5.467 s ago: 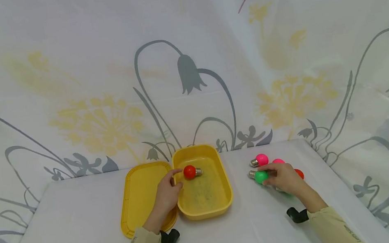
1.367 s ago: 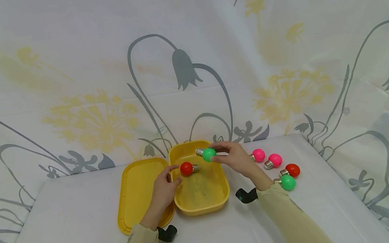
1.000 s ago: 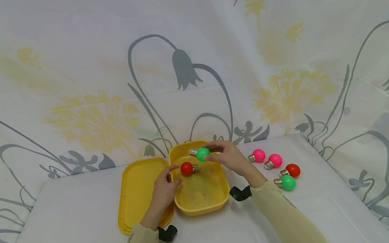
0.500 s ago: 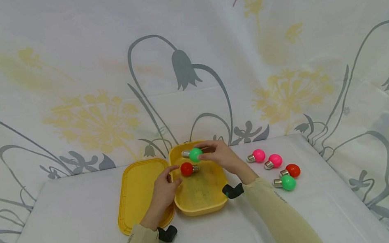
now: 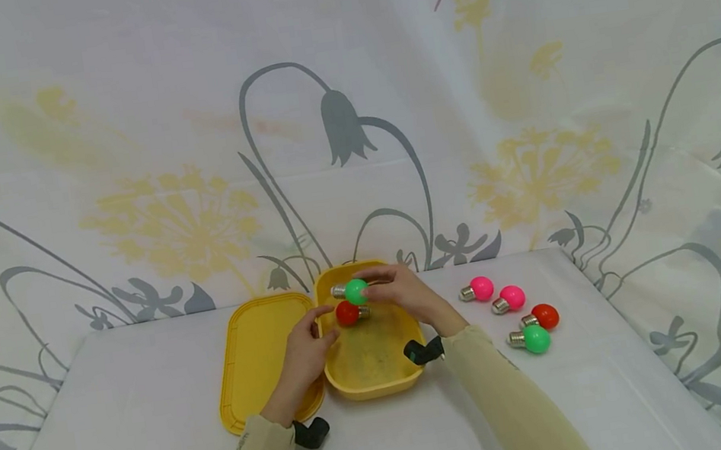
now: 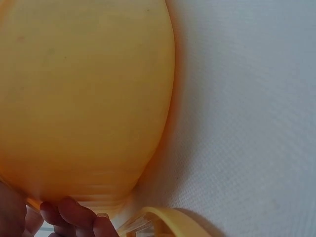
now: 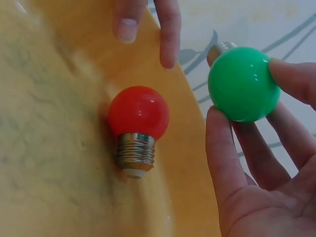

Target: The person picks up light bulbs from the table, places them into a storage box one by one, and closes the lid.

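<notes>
My right hand (image 5: 405, 294) pinches a green light bulb (image 5: 357, 291) by its round globe between thumb and fingertips. The bulb hangs over the left part of a yellow plastic container (image 5: 377, 391), its metal screw base pointing left. Inside the container, close to its left wall, a red light bulb (image 7: 138, 113) lies on its side. At that same wall my left hand (image 5: 302, 350) grips the rim; two of its fingertips (image 7: 127, 30) reach inside, while curled fingers (image 6: 76, 215) show along the outside in the left wrist view.
Left of the container lies a flat yellow lid (image 5: 259, 366), partly under my left forearm. To the right, on the white tablecloth, are two pink bulbs (image 5: 482, 288), another red bulb (image 5: 545, 316) and another green bulb (image 5: 537, 339). A flowered curtain (image 5: 357, 202) stands behind.
My right hand has picked the green bulb from the group on the right and carried it left over the container, lately shifting farther left. My left hand keeps its place at the rim.
</notes>
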